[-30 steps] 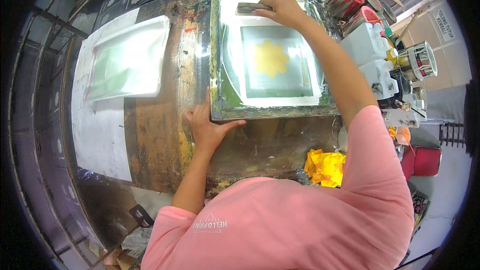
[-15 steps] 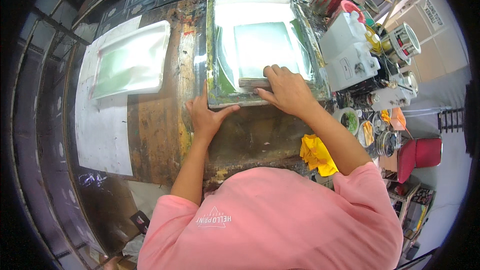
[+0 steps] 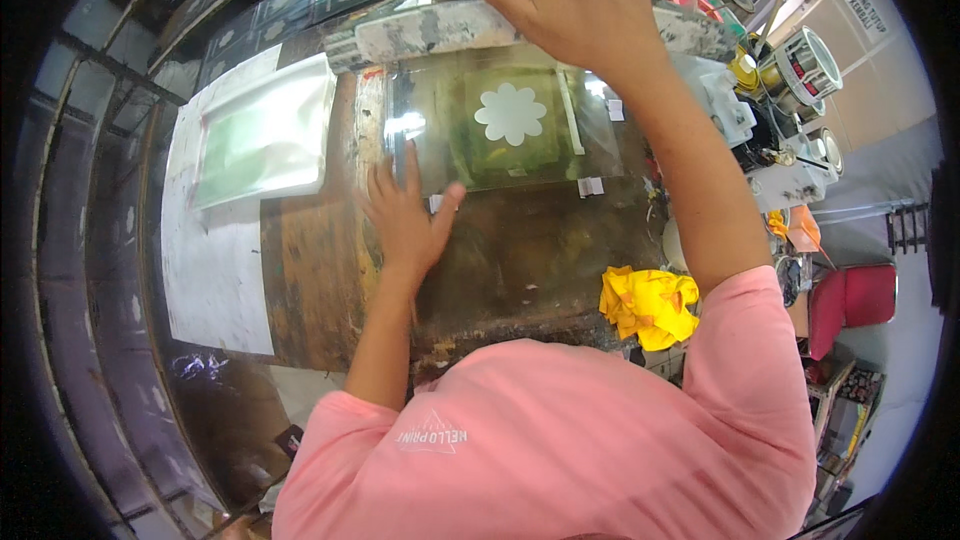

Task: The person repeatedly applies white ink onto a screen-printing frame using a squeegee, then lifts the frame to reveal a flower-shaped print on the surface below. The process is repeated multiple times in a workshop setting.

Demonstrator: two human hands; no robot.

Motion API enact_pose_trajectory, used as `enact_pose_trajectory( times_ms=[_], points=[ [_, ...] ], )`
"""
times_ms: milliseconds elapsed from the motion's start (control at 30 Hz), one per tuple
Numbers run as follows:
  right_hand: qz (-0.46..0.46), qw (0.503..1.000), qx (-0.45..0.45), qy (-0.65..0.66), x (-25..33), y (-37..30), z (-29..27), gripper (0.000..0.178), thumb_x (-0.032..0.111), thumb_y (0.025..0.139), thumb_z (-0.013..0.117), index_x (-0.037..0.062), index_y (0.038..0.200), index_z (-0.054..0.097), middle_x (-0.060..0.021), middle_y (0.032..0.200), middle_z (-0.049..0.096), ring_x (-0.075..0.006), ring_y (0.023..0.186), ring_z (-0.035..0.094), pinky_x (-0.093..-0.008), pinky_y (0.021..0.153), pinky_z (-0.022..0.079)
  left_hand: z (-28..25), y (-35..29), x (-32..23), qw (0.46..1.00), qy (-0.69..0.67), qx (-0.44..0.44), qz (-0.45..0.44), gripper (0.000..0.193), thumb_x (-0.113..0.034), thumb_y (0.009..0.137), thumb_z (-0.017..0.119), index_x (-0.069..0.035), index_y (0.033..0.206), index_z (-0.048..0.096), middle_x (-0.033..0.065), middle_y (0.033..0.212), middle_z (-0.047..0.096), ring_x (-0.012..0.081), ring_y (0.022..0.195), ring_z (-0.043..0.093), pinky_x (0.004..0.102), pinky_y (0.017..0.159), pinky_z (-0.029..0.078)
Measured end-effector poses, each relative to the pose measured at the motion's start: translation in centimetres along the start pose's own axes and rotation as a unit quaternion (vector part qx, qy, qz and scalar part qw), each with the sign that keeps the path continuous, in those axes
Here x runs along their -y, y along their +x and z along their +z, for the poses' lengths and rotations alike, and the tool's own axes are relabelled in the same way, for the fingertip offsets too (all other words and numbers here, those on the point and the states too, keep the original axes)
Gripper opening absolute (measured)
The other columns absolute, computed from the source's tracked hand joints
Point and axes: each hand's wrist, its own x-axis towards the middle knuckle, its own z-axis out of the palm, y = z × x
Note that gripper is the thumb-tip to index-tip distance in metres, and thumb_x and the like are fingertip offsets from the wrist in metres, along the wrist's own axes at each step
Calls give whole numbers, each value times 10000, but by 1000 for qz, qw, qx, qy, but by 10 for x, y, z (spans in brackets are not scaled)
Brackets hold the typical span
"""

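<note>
My right hand [image 3: 575, 0] is closed at the raised near edge of the silk-screen frame [image 3: 440, 32], its fingertips partly cut off by the picture's top. A brownish bar runs beside the hand; whether it is the squeegee I cannot make out. Beneath the tilted frame lies a clear sheet over a greenish rectangle with a white flower shape [image 3: 510, 114]. Fingers spread, my left hand [image 3: 408, 215] rests at the sheet's left near corner, holding nothing. Small white tabs [image 3: 591, 187] sit along the sheet's edges.
At left, a stack of clear sheets [image 3: 265, 135] lies on white paper [image 3: 215, 280]. A crumpled yellow cloth [image 3: 650, 307] is by the table's near right edge. Paint cans [image 3: 808, 62] and white jugs [image 3: 720, 105] crowd the right side. A red chair [image 3: 850, 310] stands beyond.
The screen frame has swung up from the table, baring the flower shape. My right hand has moved up and away with its edge. My left hand has shifted slightly, fingers spread.
</note>
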Motion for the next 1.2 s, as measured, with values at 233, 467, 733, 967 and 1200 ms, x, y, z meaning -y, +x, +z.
enact_pose_trajectory(
  times_ms=[233,467,733,967,1200],
  points=[
    [36,999,21,28,-9,31,-4,485,436,986,589,39,746,731,-175,749,721,-360,757,701,-498,800,443,19,-10,-8,995,-93,-18,40,1000,-696,945,654,51,1580,456,277,1621,467,404,1521,400,658,1230,154],
    [37,999,19,-3,-14,55,-8,566,510,1005,568,36,732,714,-181,721,704,-375,766,700,-495,781,450,-44,86,-21,894,-434,-95,-58,660,-204,937,816,82,1480,572,208,1296,740,194,939,734,327,796,571],
    [82,994,67,1,-8,50,-8,623,577,1013,574,54,697,697,-157,673,672,-365,698,656,-491,807,440,-50,102,116,912,-363,-168,-87,628,-48,887,726,104,1474,562,223,1295,727,150,835,747,272,723,562],
    [79,994,73,6,-7,44,-6,606,607,1017,583,27,997,757,-215,829,696,-438,794,660,-514,778,482,-30,166,283,937,-240,-174,-185,703,-211,822,766,25,1465,612,300,1306,716,368,1134,748,411,1002,566],
    [19,999,41,-14,-12,27,1,572,579,1022,588,37,1013,769,-209,824,688,-438,786,649,-498,752,472,-7,120,280,963,-80,-176,-185,798,-506,1040,633,-71,1660,382,285,1696,344,448,1608,248,679,1246,242]
  ],
)
